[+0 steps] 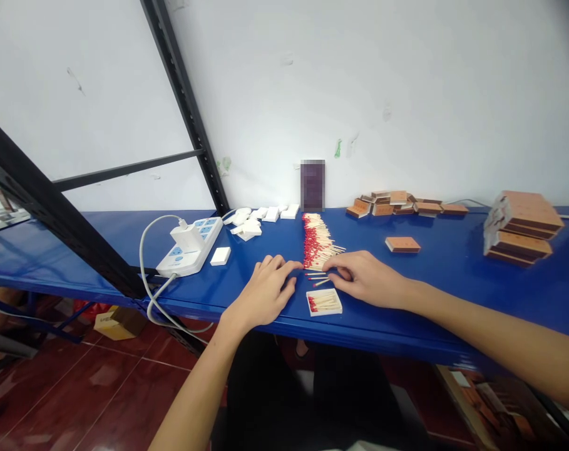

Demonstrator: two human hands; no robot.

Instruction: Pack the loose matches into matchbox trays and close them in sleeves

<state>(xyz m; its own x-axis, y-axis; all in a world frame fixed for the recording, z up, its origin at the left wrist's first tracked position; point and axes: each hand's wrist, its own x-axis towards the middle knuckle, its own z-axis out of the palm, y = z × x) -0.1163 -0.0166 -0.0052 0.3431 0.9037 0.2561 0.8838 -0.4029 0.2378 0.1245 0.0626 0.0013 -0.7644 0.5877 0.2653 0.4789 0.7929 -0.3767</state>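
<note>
A long pile of red-headed matches [316, 241] lies on the blue table, with a few loose matches at its near end. My left hand [268, 291] rests left of them, fingers apart, its index fingertip by the red heads. My right hand [362, 275] is at the pile's right side, thumb and fingers bent close together at the match ends; whether it holds any is too small to tell. Just in front of both hands sits a white tray [339, 309] with several matches, their heads to the left.
White inner trays [271, 214] and a power strip [185, 260] are at the left. Orange matchboxes [399, 198] lie along the wall, one box [402, 244] nearer, and a stack [528, 216] stands far right. A black post [190, 106] rises at the left.
</note>
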